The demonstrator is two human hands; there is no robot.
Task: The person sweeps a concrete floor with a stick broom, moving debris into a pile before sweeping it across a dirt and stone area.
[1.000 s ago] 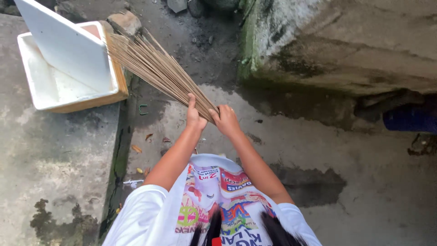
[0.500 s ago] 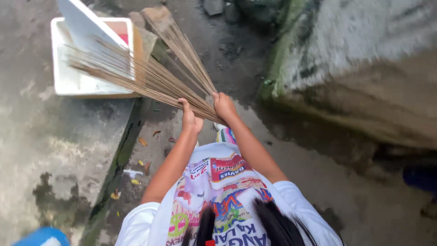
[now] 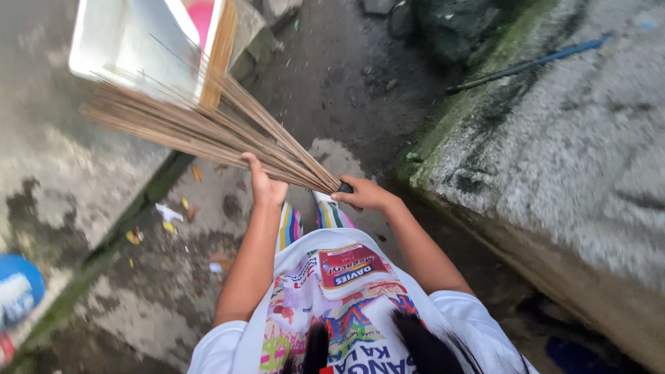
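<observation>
- One view only: a camera worn on the person's head, looking steeply down the front of the body to the ground.
- The person's own hair and printed shirt fill the bottom edge, so the lens sits just above them; both arms run up from there toward mid-frame.
- The left hand [image 3: 264, 187] and right hand [image 3: 364, 195] lie near the centre, close to the lens, on the stick broom [image 3: 201, 131].
- Forward is the top of the frame: a white foam box [image 3: 104, 48] upper left, a mossy concrete wall [image 3: 554, 152] along the right.
- The frame is tilted and blurred at the left.
</observation>
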